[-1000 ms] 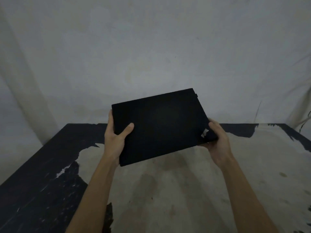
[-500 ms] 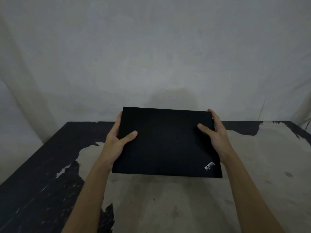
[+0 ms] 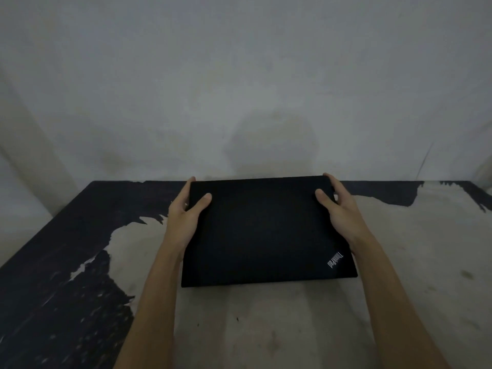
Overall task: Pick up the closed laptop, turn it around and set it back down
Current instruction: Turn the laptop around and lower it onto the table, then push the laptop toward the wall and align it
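Note:
The closed black laptop point(image 3: 266, 233) lies level over the middle of the table, its lid up and a small silver logo at its near right corner. My left hand point(image 3: 183, 217) grips its left edge near the far corner, thumb on the lid. My right hand point(image 3: 338, 211) grips the right edge the same way, thumb on top. A thin shadow runs under the laptop's near edge; whether it rests on the table or hovers just above it I cannot tell.
The worn table point(image 3: 266, 328) has a pale bare patch in the middle and right, with dark peeling surface point(image 3: 61, 262) on the left. A pale draped cloth wall point(image 3: 239, 89) rises directly behind the table's far edge.
The laptop has gone from tilted and raised to level and low over the table, logo turned to the near right. Both hands shifted to its far corners.

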Demonstrator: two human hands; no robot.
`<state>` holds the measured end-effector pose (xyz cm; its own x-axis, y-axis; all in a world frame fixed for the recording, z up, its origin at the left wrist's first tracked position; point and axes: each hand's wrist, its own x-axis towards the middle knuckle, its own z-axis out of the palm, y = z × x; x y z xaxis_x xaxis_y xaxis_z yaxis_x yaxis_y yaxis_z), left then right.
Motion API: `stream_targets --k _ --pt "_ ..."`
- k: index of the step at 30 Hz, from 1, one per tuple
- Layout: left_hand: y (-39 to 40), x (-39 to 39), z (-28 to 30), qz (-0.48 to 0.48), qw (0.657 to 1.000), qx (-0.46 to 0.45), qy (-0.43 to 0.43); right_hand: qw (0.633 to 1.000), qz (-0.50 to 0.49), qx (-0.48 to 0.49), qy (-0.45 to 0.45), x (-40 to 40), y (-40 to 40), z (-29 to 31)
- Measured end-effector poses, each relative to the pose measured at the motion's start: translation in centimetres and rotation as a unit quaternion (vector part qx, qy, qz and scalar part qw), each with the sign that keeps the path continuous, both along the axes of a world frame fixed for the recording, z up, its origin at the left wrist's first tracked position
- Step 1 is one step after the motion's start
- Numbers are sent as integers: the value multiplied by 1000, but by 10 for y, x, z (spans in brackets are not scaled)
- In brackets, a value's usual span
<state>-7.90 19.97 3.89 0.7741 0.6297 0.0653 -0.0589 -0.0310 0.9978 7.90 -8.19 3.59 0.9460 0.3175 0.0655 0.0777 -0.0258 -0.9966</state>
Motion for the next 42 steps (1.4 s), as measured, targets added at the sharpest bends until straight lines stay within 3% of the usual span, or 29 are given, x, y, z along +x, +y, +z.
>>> stream_targets --k 9,12,20,29,42 --pt "15 24 -24 -23 993 -110 37 994 -94 -7 46 22 7 -25" --pt "11 22 -33 -17 994 -107 35 991 -119 -4 63 24 8 -33" --pt "6 25 -44 27 998 -43 34 987 -149 -63 8 26 10 -41" --pt "14 38 -51 69 974 171 132 964 -167 -198 -60 26 11 -44" --pt "19 43 -55 16 945 255 202 953 -149 -251 -75 23 6 -40"
